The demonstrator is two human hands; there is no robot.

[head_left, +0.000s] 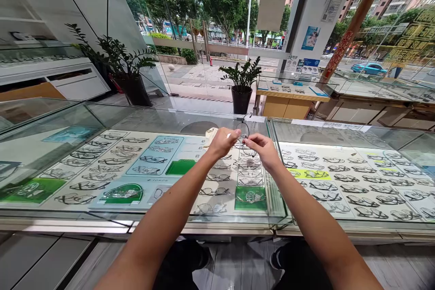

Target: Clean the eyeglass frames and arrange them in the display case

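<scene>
Above the glass counter, a pair of thin dark-rimmed eyeglasses (248, 129) is held up, turned so one round lens sits above the other. My left hand (220, 142) is closed at the left side of the frame, thumb pointing right. Behind its knuckles shows a pale cream cloth (210, 136), seemingly bunched in the same hand; a small white piece lies by the thumb. My right hand (262, 146) pinches the eyeglasses near their middle between thumb and fingers. Parts of the frame are hidden by the fingers.
Below my hands a glass display case (159, 222) holds rows of spectacles and green cards (181, 167). A second case (319, 226) adjoins on the right. Beyond stand a potted plant (241, 95), another large plant (134, 88), a wooden table (292, 99) and glass walls.
</scene>
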